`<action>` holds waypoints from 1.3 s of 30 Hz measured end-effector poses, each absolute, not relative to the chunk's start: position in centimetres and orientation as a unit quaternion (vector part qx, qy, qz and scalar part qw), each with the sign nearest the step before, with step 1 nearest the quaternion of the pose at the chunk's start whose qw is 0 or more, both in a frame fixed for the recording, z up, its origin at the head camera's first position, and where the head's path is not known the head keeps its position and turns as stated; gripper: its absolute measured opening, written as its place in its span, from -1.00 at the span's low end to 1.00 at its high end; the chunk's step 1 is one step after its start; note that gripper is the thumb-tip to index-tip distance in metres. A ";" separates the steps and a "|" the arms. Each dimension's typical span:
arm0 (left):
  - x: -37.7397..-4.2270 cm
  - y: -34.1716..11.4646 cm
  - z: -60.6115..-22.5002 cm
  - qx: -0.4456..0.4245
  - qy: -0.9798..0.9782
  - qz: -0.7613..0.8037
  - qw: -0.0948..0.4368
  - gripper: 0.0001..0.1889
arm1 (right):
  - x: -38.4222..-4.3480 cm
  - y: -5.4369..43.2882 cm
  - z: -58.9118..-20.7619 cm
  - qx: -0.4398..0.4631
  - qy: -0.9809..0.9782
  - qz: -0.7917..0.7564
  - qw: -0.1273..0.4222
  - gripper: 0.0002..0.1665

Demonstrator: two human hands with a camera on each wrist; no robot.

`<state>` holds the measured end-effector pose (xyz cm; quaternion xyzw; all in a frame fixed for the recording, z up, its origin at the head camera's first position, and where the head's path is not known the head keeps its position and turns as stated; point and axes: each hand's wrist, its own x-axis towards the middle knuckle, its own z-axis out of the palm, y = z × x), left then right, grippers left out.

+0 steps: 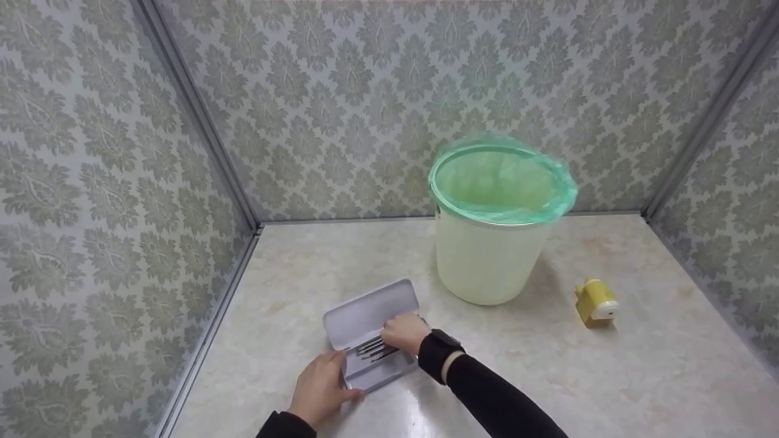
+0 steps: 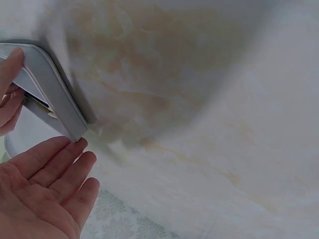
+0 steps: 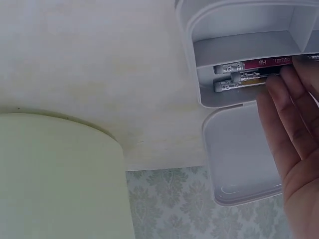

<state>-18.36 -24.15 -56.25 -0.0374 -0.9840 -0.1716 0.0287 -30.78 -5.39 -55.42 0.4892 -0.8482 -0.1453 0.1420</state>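
Observation:
A pale grey pencil case [image 1: 382, 382] lies with its hinged lid [image 1: 371, 310] folded back on the far side. Several slim pens [image 1: 372, 348] lie inside it; in the right wrist view one pen [image 3: 264, 63] is red with a clear end. My left hand [image 1: 322, 386] holds the case at its left end, thumb at the front edge and fingertips [image 2: 82, 144] at the corner. Over the right half of the case, my right hand [image 1: 406, 333] pinches the pens between thumb and fingers. Its fingers hide the pens' other ends.
A tall cream bin [image 1: 493, 261] with a green liner [image 1: 560, 194] over its rim stands behind the case to the right. Farther right is a small yellow and white object [image 1: 596, 303] on the marbled tabletop [image 1: 657, 340]. Patterned panels enclose the table at the back and sides.

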 end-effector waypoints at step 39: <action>-18.4 -23.9 -56.4 -0.010 -0.987 -0.160 0.023 -0.20 | -31.5 -3.0 -55.9 0.545 -0.800 -0.134 0.212 -0.91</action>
